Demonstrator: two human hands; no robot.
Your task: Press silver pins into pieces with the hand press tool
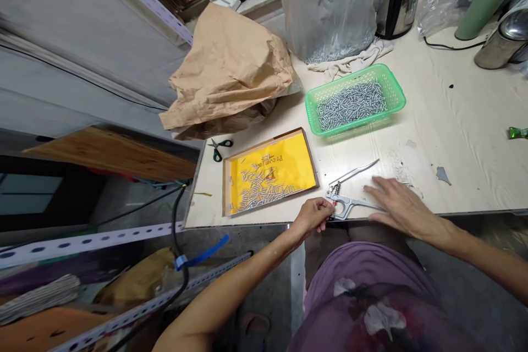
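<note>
A silver spring-loaded plier-like hand tool [348, 203] lies near the table's front edge, its two long handles spread apart and pointing right. At its head, my left hand [315, 214] has its fingers pinched together; what they hold, if anything, is too small to make out. A bit of red shows beside those fingertips. My right hand [398, 206] hovers at the lower handle, fingers spread and slightly blurred, not wrapped round it. Left of the tool sits a shallow cardboard tray [311, 162] with a yellow lining, where many small metal pins [264, 192] are scattered.
Behind the tool stands a green plastic basket [355, 126] of small metal pieces. Small black-handled scissors [218, 148] lie beside the tray. A crumpled brown paper bag [235, 66], a clear plastic bag [330, 5] and a steel kettle [398, 0] stand at the back.
</note>
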